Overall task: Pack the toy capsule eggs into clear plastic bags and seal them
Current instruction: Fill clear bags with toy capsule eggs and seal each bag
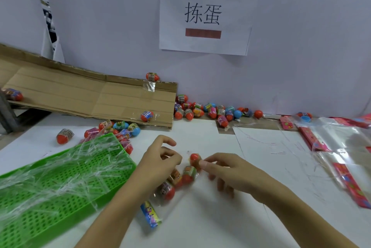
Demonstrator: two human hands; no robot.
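Four eggs (pixel 181 177) bagged, apparently; left hand (pixel 158 161) pinching bag (pixel 172 191) mouth, right hand (pixel 226 171) gripping top egg (pixel 195 159); green tray (pixel 60 183) left on bench (pixel 220 217).

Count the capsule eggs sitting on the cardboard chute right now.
3 eggs on the cardboard chute: one at its far left end, one near its lower right corner, one perched on its top back edge. More may be hidden behind that raised edge.

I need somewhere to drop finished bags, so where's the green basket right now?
In the head view the green basket lies at lower left on the white table, just left of the left hand, with loose capsule eggs behind its far corner.
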